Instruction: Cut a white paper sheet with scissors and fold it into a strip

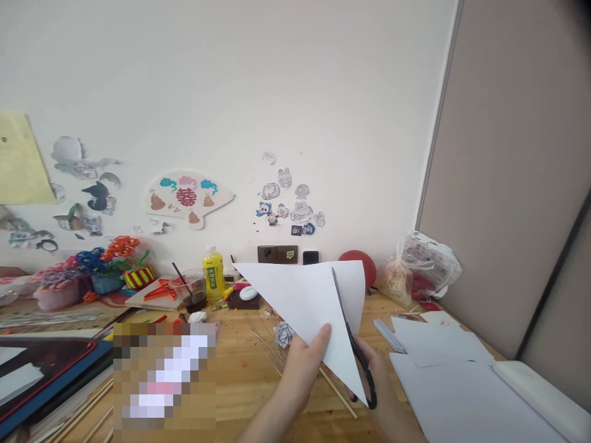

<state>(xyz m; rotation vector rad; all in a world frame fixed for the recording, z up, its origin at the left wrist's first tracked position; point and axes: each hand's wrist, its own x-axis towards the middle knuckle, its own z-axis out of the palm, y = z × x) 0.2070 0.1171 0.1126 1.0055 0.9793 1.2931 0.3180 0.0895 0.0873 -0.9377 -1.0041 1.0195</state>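
A sheet of white paper [295, 295], folded to a triangle with a flap standing out at its right, is held up above the table. My left hand [307, 363] grips it from below, thumb on the front face and fingers hidden behind. In my right hand [372, 363] are black-handled scissors [346, 314], whose blade lies along the paper near the fold's right edge. Part of the right hand's grip is hidden by the paper and handles. Behind my left wrist lies a crumpled paper ball [284, 334].
White sheets [462, 394] are stacked at the right, beside a white roll [540, 394]. Thin sticks [339, 391] lie under my hands. Along the wall stand a yellow bottle [213, 274], a cup of dark drink [194, 295], a red balloon [364, 264] and colourful flower pots [108, 280].
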